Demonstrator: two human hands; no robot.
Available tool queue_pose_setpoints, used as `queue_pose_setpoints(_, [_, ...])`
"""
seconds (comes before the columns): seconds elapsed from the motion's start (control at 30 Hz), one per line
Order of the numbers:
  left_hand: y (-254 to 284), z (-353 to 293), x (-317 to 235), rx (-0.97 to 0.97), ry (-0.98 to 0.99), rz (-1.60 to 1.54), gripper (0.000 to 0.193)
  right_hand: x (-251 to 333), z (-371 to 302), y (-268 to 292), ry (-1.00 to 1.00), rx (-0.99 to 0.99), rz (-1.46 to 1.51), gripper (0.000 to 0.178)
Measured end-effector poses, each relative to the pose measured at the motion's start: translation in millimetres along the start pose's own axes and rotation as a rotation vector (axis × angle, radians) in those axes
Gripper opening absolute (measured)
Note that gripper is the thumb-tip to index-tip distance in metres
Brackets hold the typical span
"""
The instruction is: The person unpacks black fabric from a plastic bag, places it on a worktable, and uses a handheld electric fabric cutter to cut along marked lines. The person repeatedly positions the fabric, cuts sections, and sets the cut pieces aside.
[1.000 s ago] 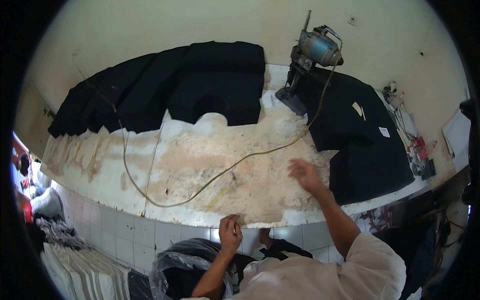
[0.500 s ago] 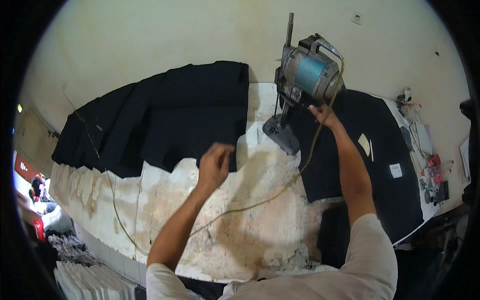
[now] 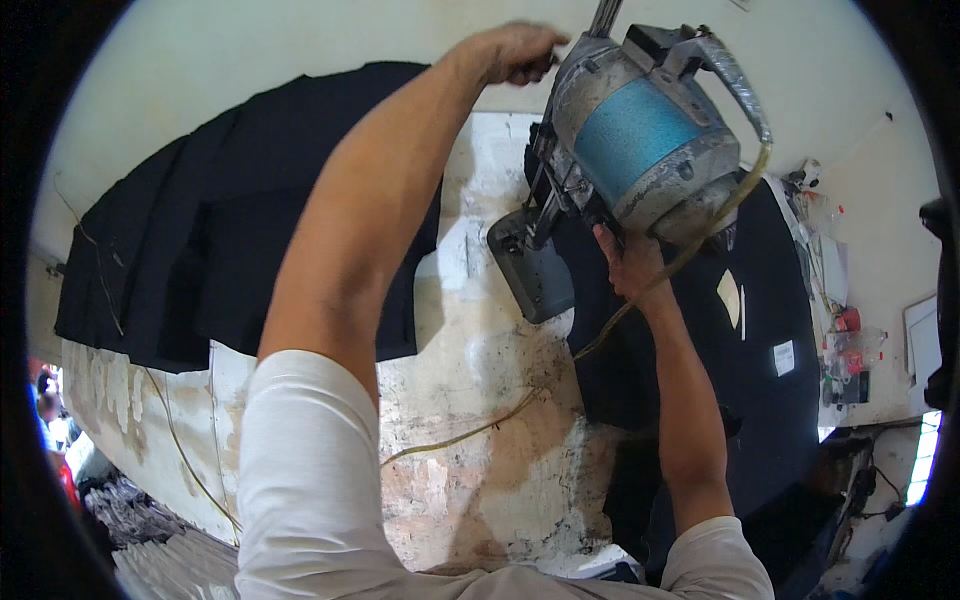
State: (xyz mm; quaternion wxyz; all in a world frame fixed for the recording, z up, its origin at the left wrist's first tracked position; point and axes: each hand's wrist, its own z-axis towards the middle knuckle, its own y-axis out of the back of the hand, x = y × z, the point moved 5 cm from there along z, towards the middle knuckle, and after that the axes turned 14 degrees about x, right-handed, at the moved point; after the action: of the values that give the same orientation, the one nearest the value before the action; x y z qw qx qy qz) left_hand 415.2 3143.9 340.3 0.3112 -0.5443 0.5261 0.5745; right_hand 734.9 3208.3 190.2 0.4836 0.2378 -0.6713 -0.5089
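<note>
A straight-knife fabric cutting machine (image 3: pixel 635 140) with a blue band round its grey motor stands at the far middle of the table. My right hand (image 3: pixel 637 265) is closed round its handle under the motor, with one finger stretched up along it. Up by the left side of the motor's top is my left hand (image 3: pixel 515 52), slightly blurred, its fingers curled; what they hold, if anything, is hidden. The machine's base plate (image 3: pixel 540 285) lies by the edge of the right-hand black fabric (image 3: pixel 620 375). More black fabric (image 3: pixel 240 190) spreads on the left, partly behind my left arm.
A yellowish power cable (image 3: pixel 465 435) runs from the machine across the stained tabletop (image 3: pixel 440 500). A small cream piece (image 3: pixel 729 296) and a white label (image 3: pixel 783 357) lie on the right fabric. Bottles (image 3: pixel 865 350) crowd the right edge. Folded pale cloth (image 3: pixel 170 570) is stacked lower left.
My left hand has risen from the near edge of the left fabric to beside the machine's top. The machine looks larger and closer as the view shifts; my right hand stays on its handle.
</note>
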Motion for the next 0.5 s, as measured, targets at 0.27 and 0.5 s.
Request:
queue_pose_setpoints(0.27, [-9, 4, -177, 0.397, -0.591, -0.338, 0.028, 39, -85, -24, -0.074, -0.484, -0.296, 0.059])
queue_pose_setpoints(0.5, [-53, -24, -180, 0.264, -0.63, -0.21, 0.033, 56, -106, -29, -0.316, -0.331, 0.13, 0.054])
